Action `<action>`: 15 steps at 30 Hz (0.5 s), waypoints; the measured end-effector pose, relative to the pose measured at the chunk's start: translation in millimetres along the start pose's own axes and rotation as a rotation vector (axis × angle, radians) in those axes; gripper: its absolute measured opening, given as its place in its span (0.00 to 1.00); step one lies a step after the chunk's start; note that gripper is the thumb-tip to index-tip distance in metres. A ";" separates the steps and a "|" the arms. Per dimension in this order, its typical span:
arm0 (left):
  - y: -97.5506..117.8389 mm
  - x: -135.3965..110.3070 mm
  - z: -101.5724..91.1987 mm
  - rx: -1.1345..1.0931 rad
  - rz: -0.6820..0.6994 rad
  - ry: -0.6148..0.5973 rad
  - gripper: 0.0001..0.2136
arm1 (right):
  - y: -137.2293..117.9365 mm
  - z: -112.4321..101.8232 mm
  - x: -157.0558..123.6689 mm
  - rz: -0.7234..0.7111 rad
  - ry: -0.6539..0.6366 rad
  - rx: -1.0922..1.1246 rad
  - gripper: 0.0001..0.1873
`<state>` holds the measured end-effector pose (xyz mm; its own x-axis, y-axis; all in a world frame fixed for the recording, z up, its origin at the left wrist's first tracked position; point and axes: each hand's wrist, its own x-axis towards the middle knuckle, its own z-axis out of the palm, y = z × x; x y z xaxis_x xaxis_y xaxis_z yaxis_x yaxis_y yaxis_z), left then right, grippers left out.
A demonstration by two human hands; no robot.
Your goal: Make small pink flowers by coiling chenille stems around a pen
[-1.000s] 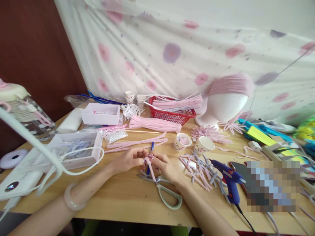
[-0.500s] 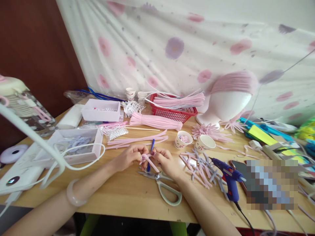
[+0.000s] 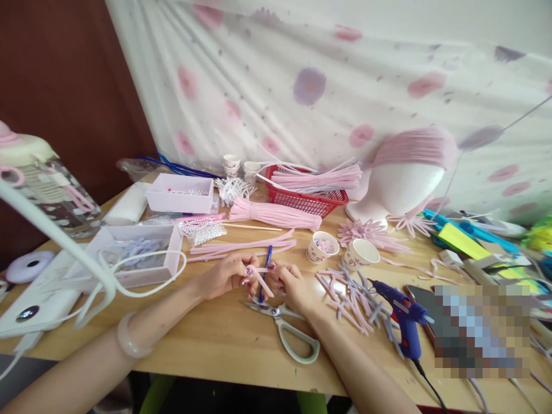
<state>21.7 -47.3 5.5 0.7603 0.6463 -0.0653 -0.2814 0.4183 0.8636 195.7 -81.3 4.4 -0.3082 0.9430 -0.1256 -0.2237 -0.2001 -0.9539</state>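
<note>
Head view: with the scissors (image 3: 297,345) as landmark, the bent pink fuzzy strip (image 3: 260,280) is just beyond their blades, held between the two hands; how far above the tabletop (image 3: 202,351) it hangs is hard to judge. The left hand (image 3: 226,276), beyond and to the left of the scissors, has its fingers pinched on the strip at its bend. The right hand (image 3: 294,288), beyond the scissors' handles, has its fingers curled, and appears to grip the strip by thumb and forefinger, though the contact is partly hidden. From the bend, one length runs nearly level toward the right fingers; the other slants rightward and toward the wearer, its loose end pointing at the scissors' pivot. The key relation seems to be this loose length: its long axis slants through the gap between the hands, rooted at the left fingers, while its tip lies nearer the right hand, just below those fingers. Under it, beyond the scissors' blades, lies a blue pen (image 3: 269,253). Right of the scissors is a pile of cut pieces (image 3: 351,299), and farther right a glue gun (image 3: 405,313).
</note>
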 end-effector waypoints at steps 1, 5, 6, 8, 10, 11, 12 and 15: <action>0.7 0.0 0.3 0.054 0.018 0.008 0.05 | -0.3 1.4 -0.6 0.031 -0.018 -0.016 0.20; 4.7 -1.0 4.9 0.329 0.070 0.026 0.07 | 0.9 7.9 -3.5 0.071 -0.060 -0.118 0.24; 5.0 -1.4 6.1 0.371 0.073 0.025 0.07 | 2.4 9.3 -3.9 0.061 -0.043 -0.140 0.25; 3.9 -1.7 7.7 0.402 0.079 0.038 0.08 | 6.5 11.4 -3.8 0.027 -0.003 -0.163 0.27; 1.3 -1.4 8.6 0.401 0.079 0.066 0.09 | 10.9 12.0 -2.8 -0.029 0.033 -0.186 0.28; -0.2 -0.9 9.0 0.393 0.074 0.079 0.10 | 12.8 11.8 -2.3 -0.068 0.052 -0.204 0.28; -1.7 -0.2 9.4 0.383 0.068 0.089 0.12 | 14.3 11.2 -1.9 -0.114 0.073 -0.231 0.28; -4.7 1.7 11.3 0.403 0.051 0.131 0.14 | 17.0 8.5 -2.4 -0.246 0.130 -0.372 0.26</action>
<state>30.9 -55.3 6.9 0.6630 0.7464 -0.0582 -0.0456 0.1179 0.9920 184.8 -89.2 -9.2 -0.1641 0.9807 0.1066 0.0786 0.1207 -0.9896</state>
